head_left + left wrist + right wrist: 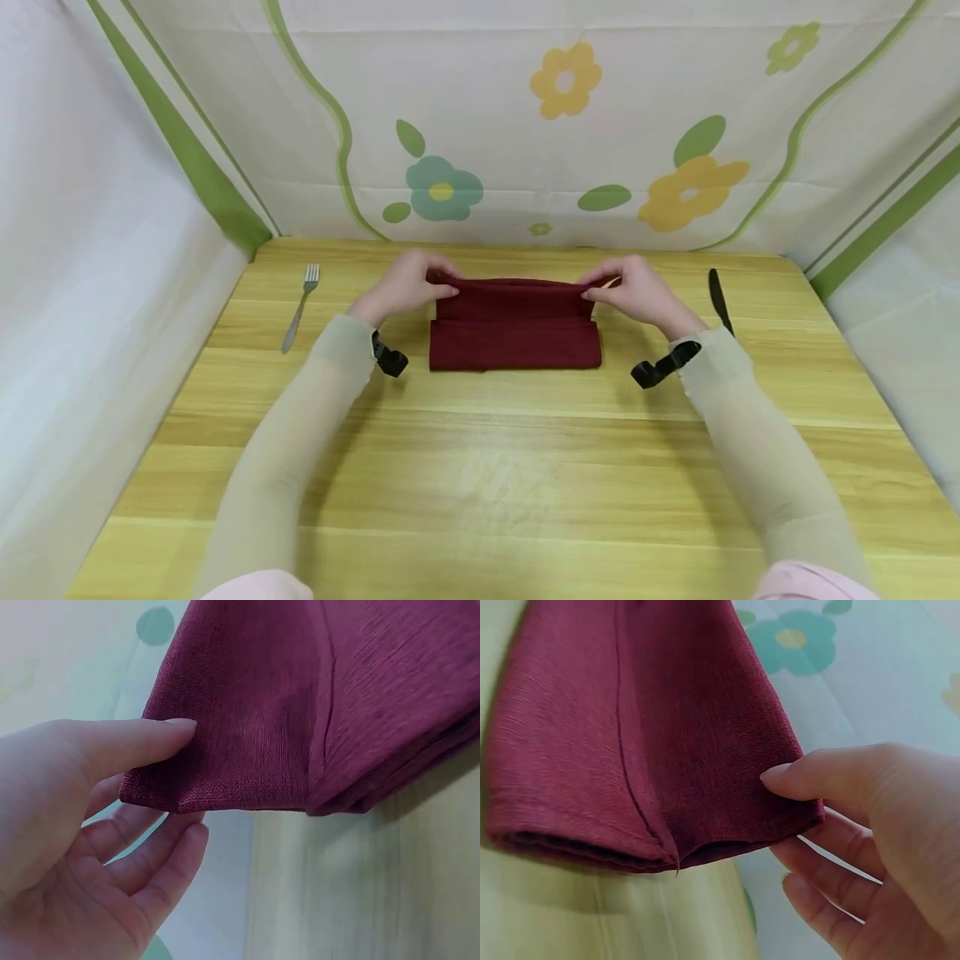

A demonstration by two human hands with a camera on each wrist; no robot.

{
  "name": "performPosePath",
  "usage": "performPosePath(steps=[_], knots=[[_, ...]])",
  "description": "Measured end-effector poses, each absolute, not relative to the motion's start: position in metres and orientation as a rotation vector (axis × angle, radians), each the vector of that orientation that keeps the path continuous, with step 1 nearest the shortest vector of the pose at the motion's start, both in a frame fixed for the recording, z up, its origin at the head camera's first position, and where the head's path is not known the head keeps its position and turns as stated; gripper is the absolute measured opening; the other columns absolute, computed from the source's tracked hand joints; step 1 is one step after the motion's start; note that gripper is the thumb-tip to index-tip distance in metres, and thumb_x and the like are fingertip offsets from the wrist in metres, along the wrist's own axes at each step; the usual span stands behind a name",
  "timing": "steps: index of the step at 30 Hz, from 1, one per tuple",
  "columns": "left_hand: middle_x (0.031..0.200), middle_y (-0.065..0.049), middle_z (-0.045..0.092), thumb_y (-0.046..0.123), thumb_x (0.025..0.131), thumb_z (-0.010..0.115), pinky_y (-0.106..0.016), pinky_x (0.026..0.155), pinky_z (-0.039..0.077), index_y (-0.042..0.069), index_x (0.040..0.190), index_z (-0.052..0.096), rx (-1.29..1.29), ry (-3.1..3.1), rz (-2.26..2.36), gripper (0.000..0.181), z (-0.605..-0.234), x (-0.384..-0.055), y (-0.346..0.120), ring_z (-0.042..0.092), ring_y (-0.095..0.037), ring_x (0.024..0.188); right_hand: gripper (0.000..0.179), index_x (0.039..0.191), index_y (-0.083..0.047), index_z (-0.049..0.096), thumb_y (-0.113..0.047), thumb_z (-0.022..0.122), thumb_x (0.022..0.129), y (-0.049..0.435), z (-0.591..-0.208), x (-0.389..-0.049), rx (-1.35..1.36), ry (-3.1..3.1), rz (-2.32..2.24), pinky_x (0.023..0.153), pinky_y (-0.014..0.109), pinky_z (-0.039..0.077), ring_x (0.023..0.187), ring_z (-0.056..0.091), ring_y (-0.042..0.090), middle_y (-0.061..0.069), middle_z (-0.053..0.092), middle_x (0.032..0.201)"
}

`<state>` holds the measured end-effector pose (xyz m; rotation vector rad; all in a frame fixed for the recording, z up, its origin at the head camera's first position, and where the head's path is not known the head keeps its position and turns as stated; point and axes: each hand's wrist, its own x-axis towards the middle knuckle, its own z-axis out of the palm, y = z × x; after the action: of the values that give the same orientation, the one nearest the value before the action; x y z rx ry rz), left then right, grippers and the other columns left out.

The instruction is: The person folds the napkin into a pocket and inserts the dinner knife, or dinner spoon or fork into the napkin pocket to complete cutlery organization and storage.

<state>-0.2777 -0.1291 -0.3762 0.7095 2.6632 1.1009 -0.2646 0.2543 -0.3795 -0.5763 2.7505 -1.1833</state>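
Note:
A dark red cloth napkin (pixel 515 346) lies folded into a wide strip near the back of the wooden table. Its far flap (pixel 517 300) is raised off the strip, with a corner in each hand. My left hand (pixel 411 283) pinches the flap's left corner; in the left wrist view the thumb lies on top of the cloth (pixel 232 735) and the fingers are beneath. At the opposite corner my right hand (pixel 633 287) pinches the flap the same way, thumb above. Stacked folded layers show along the near part of the cloth (pixel 570 765) in the right wrist view.
To the left of the napkin a fork (pixel 300 308) lies on the wooden table (pixel 480 483). A black knife (pixel 720 300) lies on the right, partly covered by the right forearm. A white curtain (pixel 480 108) with printed flowers hangs behind the table's far edge.

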Motion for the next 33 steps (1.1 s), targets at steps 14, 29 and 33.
performPosePath(steps=[14,29,33], knots=[[0.099,0.000,0.065,0.018,0.092,0.079,-0.033,0.075,0.049,0.011,0.121,0.076,0.846,2.614,1.012,0.030,-0.378,-0.229,-0.130,0.055,-0.019,0.086,0.015,0.100,-0.020,0.082,-0.009,0.081,0.089,0.263,-0.380,-0.224,-0.783,2.807,-1.078,0.078,0.037,0.051,0.096,0.064,0.015,-0.007,0.074,0.099],[0.094,0.005,0.068,0.013,0.086,0.085,-0.035,0.078,0.052,0.016,0.091,0.075,0.854,2.584,0.981,0.012,-0.405,-0.212,-0.136,0.061,-0.016,0.086,0.018,0.100,-0.021,0.081,-0.010,0.085,0.085,0.266,-0.416,-0.193,-0.778,2.729,-1.075,0.076,0.037,0.055,0.099,0.063,0.017,-0.005,0.071,0.106],[0.096,0.004,0.068,0.014,0.087,0.085,-0.034,0.075,0.052,0.016,0.094,0.075,0.851,2.560,0.981,0.012,-0.407,-0.210,-0.137,0.061,-0.015,0.081,0.016,0.100,-0.019,0.082,-0.012,0.085,0.086,0.265,-0.423,-0.188,-0.769,2.722,-1.073,0.084,0.044,0.052,0.104,0.062,0.022,-0.001,0.069,0.110]])
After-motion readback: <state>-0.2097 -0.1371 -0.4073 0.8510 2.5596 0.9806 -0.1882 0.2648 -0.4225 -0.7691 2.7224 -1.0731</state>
